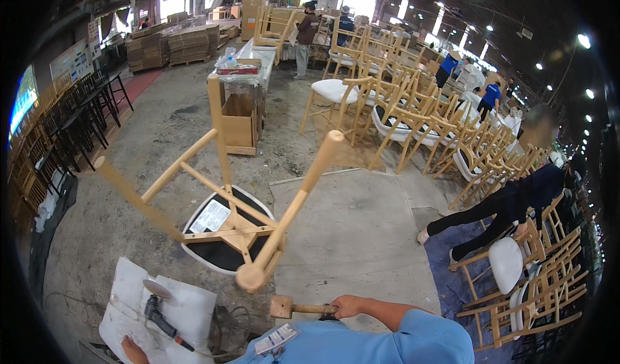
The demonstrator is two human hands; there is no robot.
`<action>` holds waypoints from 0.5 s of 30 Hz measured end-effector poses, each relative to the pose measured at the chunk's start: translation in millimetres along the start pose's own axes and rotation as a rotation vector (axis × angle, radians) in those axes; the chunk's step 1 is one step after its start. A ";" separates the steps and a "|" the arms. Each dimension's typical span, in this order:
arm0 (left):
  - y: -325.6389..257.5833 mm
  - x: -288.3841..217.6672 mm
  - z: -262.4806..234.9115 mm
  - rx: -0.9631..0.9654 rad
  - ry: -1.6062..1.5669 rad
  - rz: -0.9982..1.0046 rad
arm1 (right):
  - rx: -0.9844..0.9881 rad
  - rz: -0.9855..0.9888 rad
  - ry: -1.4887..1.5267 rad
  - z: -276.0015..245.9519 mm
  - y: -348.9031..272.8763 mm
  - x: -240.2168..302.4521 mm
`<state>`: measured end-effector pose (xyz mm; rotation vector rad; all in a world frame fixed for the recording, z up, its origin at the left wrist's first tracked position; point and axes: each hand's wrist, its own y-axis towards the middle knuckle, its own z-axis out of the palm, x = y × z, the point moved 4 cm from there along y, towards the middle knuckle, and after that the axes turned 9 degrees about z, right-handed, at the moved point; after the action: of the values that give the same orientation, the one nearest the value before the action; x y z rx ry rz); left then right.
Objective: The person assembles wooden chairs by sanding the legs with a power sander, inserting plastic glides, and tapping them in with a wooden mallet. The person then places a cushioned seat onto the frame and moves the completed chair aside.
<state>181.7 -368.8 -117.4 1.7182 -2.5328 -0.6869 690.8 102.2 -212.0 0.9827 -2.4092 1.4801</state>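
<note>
My right hand (349, 306) is wrapped round the handle of a wooden mallet (282, 306), held level in front of my blue shirt, its head pointing left. Ahead of it a wooden chair (216, 237) is turned upside down, legs up, showing its black seat underside with a white paper label (210, 216). What supports the chair cannot be made out. At the lower left, my left hand (134, 351) is by a white padded surface (194, 299); its fingers are not clear. A dark power tool with a round disc (159, 319) lies on that padding, near the hand.
A person in dark clothes (536, 193) bends over chairs (506, 264) at the right. Many wooden chairs (400, 118) crowd the back right. A long table (258, 67) stands ahead, with a cardboard box (239, 122) below. Dark stools (84, 122) line the left.
</note>
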 end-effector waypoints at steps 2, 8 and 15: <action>-3.3 -13.5 -15.0 -0.125 -0.049 -0.093 | -0.014 0.027 0.052 -14.4 -4.0 -30.9; -85.2 -84.6 -34.6 -0.420 -0.297 -0.255 | -0.129 0.069 0.142 -56.8 -37.8 -115.5; -193.6 -217.7 77.1 0.140 -0.900 -0.729 | -0.294 -0.043 0.339 -83.5 -81.6 -175.1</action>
<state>421.0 -207.8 -204.7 2.9393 -2.2924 -1.6609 858.3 227.2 -186.7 0.6552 -2.2548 1.1273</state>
